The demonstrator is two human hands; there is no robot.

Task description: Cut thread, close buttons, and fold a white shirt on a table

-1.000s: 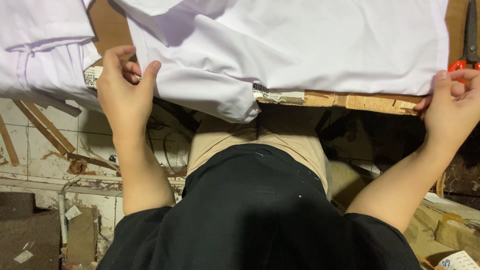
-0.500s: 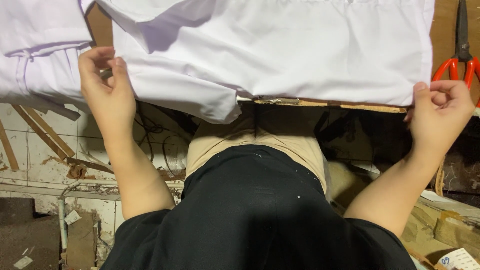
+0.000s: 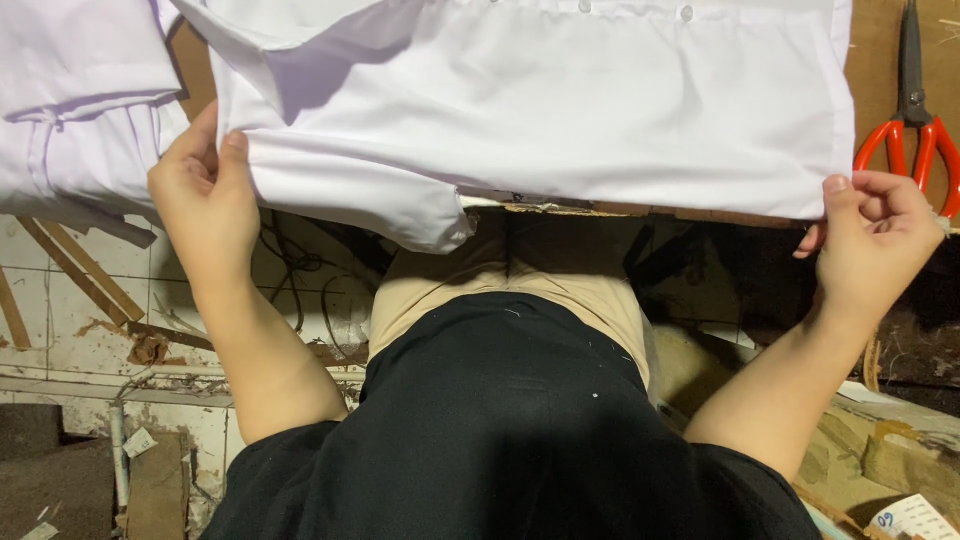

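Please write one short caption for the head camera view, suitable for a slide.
Both hands, left hand and right hand, grip the near edge of a white shirt beside orange-handled scissors.

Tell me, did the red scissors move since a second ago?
Cannot tell. The red scissors show more fully now, but the wooden table under them slid into view by the same amount, so probably only the head camera turned, not the scissors.

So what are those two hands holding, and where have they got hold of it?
A white shirt: the left hand pinches its near left edge, the right hand its near right corner.
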